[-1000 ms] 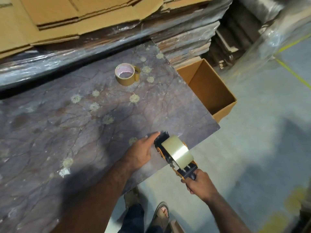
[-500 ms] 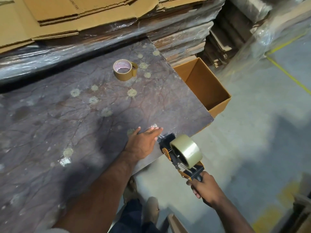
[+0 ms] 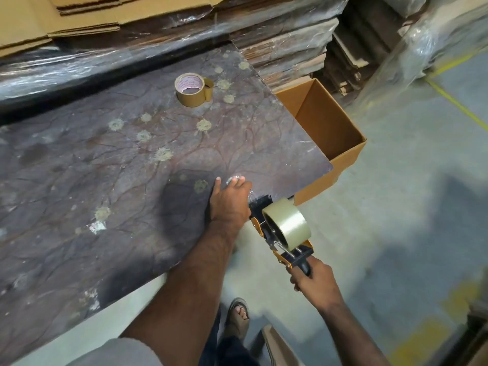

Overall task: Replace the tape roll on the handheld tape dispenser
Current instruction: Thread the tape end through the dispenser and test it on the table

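An orange and black tape dispenser (image 3: 266,228) hangs just off the table's near edge, with a clear tape roll (image 3: 289,224) on its spool. My right hand (image 3: 315,282) grips its black handle from below right. My left hand (image 3: 229,200) lies flat on the dark patterned table (image 3: 105,180) beside the dispenser's front end, pinching a crumpled strip of clear tape (image 3: 235,178) that runs back to the dispenser's mouth. A brown tape roll (image 3: 191,89) with a loose tab sits flat on the table farther back.
An open cardboard box (image 3: 330,128) stands on the floor against the table's right end. Plastic-wrapped stacks of flat cardboard (image 3: 132,30) line the far side. My sandalled foot (image 3: 239,313) is on the concrete floor below, where yellow lines run.
My left hand has slid forward onto the table, drawing clear tape out of the dispenser. The dispenser has tipped so the roll's side faces up more.
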`<state>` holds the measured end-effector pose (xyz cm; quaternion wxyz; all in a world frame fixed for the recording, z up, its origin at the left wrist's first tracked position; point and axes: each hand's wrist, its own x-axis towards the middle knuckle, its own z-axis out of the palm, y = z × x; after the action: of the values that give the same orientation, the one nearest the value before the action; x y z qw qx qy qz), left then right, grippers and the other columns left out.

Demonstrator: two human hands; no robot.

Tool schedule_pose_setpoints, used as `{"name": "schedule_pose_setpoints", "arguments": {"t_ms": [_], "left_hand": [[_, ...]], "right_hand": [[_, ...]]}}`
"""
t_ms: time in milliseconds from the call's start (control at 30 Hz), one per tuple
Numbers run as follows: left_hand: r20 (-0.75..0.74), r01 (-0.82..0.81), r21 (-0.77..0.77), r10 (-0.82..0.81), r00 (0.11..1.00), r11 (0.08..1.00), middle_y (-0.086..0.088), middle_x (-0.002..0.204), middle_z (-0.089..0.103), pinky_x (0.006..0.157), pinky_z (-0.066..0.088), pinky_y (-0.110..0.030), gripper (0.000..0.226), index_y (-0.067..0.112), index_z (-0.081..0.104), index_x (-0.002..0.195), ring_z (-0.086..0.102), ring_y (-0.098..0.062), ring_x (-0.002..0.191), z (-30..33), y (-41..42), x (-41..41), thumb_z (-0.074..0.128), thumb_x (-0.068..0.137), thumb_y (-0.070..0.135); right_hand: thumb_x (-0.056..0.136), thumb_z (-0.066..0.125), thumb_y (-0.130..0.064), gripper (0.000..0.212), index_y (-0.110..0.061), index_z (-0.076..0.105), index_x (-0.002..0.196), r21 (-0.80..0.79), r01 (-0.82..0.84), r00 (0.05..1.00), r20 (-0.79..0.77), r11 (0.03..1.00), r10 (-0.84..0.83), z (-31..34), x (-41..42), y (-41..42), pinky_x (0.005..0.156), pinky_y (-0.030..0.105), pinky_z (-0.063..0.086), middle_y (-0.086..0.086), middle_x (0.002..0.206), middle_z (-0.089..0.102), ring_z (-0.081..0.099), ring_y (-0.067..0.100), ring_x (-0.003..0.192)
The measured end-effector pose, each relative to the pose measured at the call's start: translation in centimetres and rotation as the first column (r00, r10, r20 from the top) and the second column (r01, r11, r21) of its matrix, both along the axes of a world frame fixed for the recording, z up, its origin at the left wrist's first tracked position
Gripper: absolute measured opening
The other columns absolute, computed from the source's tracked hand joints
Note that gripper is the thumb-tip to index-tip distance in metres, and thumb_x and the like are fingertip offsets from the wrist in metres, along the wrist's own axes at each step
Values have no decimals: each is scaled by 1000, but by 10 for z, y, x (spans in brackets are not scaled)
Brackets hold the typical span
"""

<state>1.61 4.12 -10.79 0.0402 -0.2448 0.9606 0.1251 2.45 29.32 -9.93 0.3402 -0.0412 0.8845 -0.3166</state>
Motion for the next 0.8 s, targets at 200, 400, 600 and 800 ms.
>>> {"name": "schedule_pose_setpoints", "arguments": {"t_ms": [200, 400, 600, 800], "left_hand": [[-49, 3, -32, -5, 999, 999, 2, 147, 54, 123, 18, -46, 55, 24, 53, 129, 49, -17, 135, -8, 2, 2, 74, 79, 19], [40, 16, -31, -14, 999, 999, 2, 149, 52, 124, 18, -45, 55, 25, 51, 136, 53, -22, 130, 4, 1, -1, 71, 85, 34], [28, -20, -9, 20, 999, 1000, 0, 142, 60, 124, 18, -46, 58, 26, 55, 138, 62, -28, 120, 12, 3, -2, 73, 83, 28], [43, -63, -12, 63, 997, 998, 1, 142, 60, 123, 20, -42, 64, 30, 52, 142, 58, -33, 122, 13, 5, -4, 77, 83, 31]], "right_hand": [[84, 61, -38, 23, -17, 58, 77, 159, -5, 994, -105, 987, 22, -10, -1, -9, 69, 37, 55, 12, 80, 70, 65, 38, 79], [81, 62, -40, 31, -13, 69, 92, 188, 11, 994, -109, 982, 9, -12, -4, -8, 74, 38, 55, 20, 95, 73, 66, 43, 92], [82, 63, -36, 30, -11, 70, 97, 168, 16, 995, -96, 986, 0, -13, -8, -6, 77, 37, 53, 20, 101, 73, 65, 43, 96], [82, 66, -41, 33, -11, 71, 95, 134, 22, 998, -69, 991, -12, -17, -13, -3, 75, 36, 53, 19, 101, 73, 65, 43, 96]]}}
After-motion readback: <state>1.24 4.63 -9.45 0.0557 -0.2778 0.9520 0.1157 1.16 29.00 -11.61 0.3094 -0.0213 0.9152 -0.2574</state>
